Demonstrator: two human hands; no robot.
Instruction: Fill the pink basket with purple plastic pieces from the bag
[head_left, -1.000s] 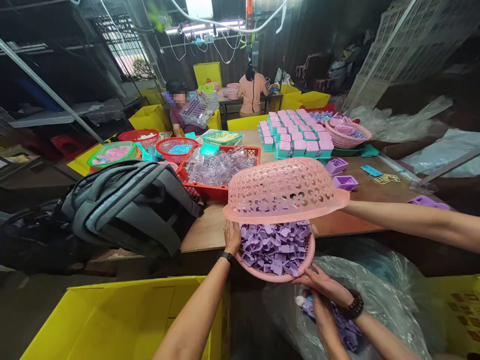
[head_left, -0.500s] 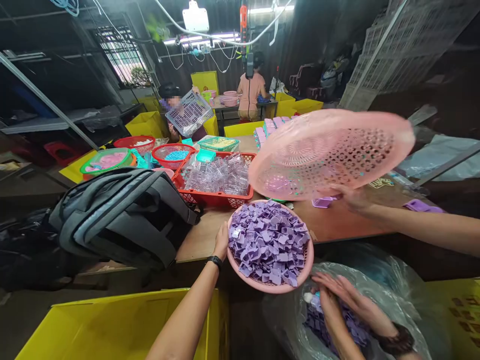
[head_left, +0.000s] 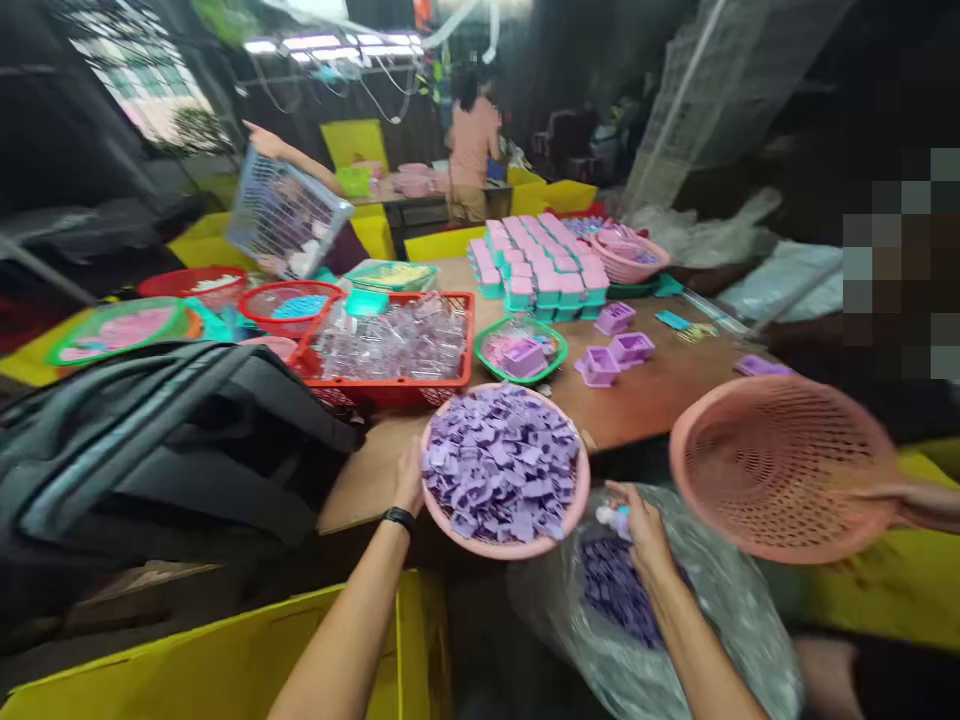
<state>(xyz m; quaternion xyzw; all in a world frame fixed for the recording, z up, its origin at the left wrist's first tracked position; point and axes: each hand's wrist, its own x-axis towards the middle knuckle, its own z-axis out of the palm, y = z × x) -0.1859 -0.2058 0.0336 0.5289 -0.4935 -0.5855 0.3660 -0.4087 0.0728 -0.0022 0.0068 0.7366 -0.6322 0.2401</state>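
My left hand (head_left: 410,478) grips the left rim of a pink basket (head_left: 571,505) heaped with small purple plastic pieces (head_left: 501,463), held at the near edge of the wooden table (head_left: 652,392). My right hand (head_left: 639,530) rests at the mouth of a clear plastic bag (head_left: 720,610) that holds more purple pieces (head_left: 611,590). A small white thing sits by its fingertips; blur hides whether the fingers grip anything. At the right, another person's hand (head_left: 911,500) holds an empty pink basket (head_left: 780,470) tilted toward me.
A grey backpack (head_left: 157,440) lies at the left. A red crate of clear parts (head_left: 394,345), a green basket (head_left: 520,352), purple boxes (head_left: 615,352) and stacked teal-and-pink boxes (head_left: 544,265) stand on the table. A yellow bin (head_left: 225,660) is below me. Other people work farther back.
The other person's empty pink basket came off the top of mine and swung down to the right. My right hand left the basket's underside for the bag. The view turned left.
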